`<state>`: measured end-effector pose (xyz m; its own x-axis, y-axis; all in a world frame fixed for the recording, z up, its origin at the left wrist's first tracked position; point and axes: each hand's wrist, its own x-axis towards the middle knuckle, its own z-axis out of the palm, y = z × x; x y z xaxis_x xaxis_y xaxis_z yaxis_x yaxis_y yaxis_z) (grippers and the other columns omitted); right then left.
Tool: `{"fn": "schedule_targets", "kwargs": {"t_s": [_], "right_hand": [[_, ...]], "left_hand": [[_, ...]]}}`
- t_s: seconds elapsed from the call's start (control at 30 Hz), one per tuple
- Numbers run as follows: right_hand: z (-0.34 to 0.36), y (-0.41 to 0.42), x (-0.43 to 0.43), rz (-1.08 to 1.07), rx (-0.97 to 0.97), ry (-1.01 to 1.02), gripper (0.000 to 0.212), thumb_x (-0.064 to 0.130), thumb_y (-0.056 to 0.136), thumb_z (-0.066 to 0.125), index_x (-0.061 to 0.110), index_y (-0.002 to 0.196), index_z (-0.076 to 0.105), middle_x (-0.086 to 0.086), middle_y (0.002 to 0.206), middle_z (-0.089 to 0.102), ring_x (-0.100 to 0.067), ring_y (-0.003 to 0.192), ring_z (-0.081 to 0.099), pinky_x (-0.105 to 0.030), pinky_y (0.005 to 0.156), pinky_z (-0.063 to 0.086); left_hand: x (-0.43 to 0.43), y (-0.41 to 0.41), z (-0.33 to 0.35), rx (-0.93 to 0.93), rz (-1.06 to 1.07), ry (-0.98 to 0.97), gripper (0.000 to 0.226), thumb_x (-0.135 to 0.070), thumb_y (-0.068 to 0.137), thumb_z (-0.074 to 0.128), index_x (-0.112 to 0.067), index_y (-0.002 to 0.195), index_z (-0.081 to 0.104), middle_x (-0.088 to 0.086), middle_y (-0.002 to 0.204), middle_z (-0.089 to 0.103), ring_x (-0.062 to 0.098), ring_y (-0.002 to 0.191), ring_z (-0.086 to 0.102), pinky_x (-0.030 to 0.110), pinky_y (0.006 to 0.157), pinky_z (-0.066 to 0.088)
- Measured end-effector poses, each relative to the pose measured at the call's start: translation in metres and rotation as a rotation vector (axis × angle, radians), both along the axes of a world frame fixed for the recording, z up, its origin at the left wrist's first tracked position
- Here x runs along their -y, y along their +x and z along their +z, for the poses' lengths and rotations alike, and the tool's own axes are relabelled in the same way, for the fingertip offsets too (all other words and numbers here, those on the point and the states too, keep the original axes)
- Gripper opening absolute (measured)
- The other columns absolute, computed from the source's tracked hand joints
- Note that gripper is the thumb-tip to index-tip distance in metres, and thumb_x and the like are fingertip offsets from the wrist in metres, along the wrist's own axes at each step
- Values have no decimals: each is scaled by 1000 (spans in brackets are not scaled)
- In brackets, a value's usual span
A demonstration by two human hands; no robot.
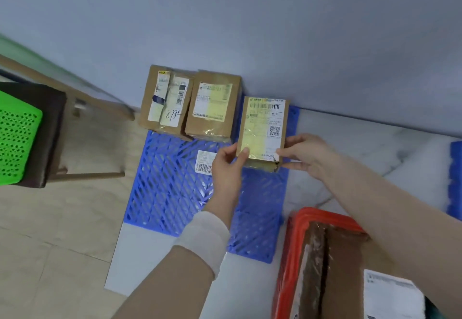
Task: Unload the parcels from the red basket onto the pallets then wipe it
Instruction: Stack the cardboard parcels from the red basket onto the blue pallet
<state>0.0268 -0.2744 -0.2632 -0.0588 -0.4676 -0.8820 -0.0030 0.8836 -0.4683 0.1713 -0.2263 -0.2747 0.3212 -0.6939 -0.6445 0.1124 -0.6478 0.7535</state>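
A brown cardboard parcel [262, 128] with a white and yellow label is over the far right part of the blue lattice pallet [170, 188]. My left hand [226, 166] grips its near left corner and my right hand [303, 153] grips its near right corner. Two more taped parcels stand side by side at the pallet's far edge, one marked 8732 [165, 101], the other [212, 106] beside it. The red basket [292, 256] sits at the lower right with brown parcels [337, 268] inside. A loose white label [205, 162] lies on the pallet by my left hand.
A blue-grey wall runs behind the pallet. A green perforated basket [17, 138] rests on a dark stool with wooden legs [52, 133] at the left. A second blue pallet's edge [455, 181] shows at the far right. The floor is pale tile and marble.
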Motion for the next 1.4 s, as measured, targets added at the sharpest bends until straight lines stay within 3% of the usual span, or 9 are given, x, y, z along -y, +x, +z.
{"fn": "schedule_targets", "kwargs": {"t_s": [0.1, 0.27, 0.5, 0.67, 0.8, 0.9, 1.07, 1.3, 1.4], "right_hand": [[-20, 3, 8, 32, 22, 54, 28, -13, 80, 61, 5, 98, 50, -11, 93, 62, -15, 67, 58, -27, 52, 54], [-43, 7, 19, -56, 62, 80, 25, -15, 80, 58, 7, 76, 48, -6, 77, 60, -15, 68, 59, -23, 44, 53], [-54, 11, 35, -98, 40, 11, 23, -9, 81, 61, 10, 82, 49, -12, 98, 62, -14, 72, 60, -32, 65, 57], [-51, 17, 43, -151, -3, -45, 19, -6, 83, 61, 8, 87, 50, -15, 108, 60, -12, 72, 59, -25, 54, 54], [-52, 21, 44, -128, -55, -67, 16, -4, 84, 62, 7, 93, 53, -17, 119, 60, -20, 90, 60, -31, 74, 52], [-47, 23, 37, 6, -181, -109, 49, 8, 83, 66, 2, 128, 46, -14, 130, 53, -23, 106, 56, -37, 93, 49], [-11, 26, 7, 205, -351, -251, 59, 21, 82, 69, 4, 132, 42, -11, 132, 49, -25, 115, 53, -36, 96, 44], [90, 9, -70, 478, -672, -538, 51, 23, 82, 67, 10, 127, 46, -11, 129, 49, -25, 123, 44, -29, 99, 32], [134, -3, -117, 545, -774, -590, 48, 21, 83, 64, 11, 127, 46, -12, 129, 47, -27, 125, 39, -33, 101, 30]], "left_hand": [[5, 3, -21, 3, 35, 44, 16, -15, 82, 67, -11, 96, 59, 11, 106, 67, 20, 96, 61, 35, 93, 48], [16, 5, -42, 39, 102, 106, 23, -23, 77, 74, -18, 91, 57, 7, 105, 63, 21, 102, 59, 37, 97, 46], [34, 1, -55, -14, 203, 236, 48, -41, 69, 77, -7, 92, 53, 3, 85, 54, 29, 87, 58, 42, 96, 45], [48, -5, -56, -47, 215, 280, 45, -44, 74, 72, -5, 91, 55, 7, 81, 57, 22, 88, 53, 35, 90, 44], [50, -5, -51, -82, 249, 269, 75, -43, 77, 70, 13, 120, 47, 25, 132, 49, 39, 125, 42, 45, 105, 33], [48, -6, -44, -109, 220, 261, 70, -41, 80, 67, 10, 124, 45, 24, 136, 45, 38, 129, 37, 44, 107, 31], [27, -5, -13, -132, 115, 266, 60, -41, 83, 63, -3, 126, 46, 11, 118, 54, 23, 113, 50, 42, 105, 39], [-26, -12, 83, 281, -281, -82, 36, -27, 88, 59, -8, 118, 52, 3, 122, 56, 14, 116, 49, 18, 88, 34], [-61, -24, 123, 455, -499, -268, 29, -23, 87, 61, -9, 112, 56, 4, 117, 60, 17, 113, 51, 23, 88, 37]]}}
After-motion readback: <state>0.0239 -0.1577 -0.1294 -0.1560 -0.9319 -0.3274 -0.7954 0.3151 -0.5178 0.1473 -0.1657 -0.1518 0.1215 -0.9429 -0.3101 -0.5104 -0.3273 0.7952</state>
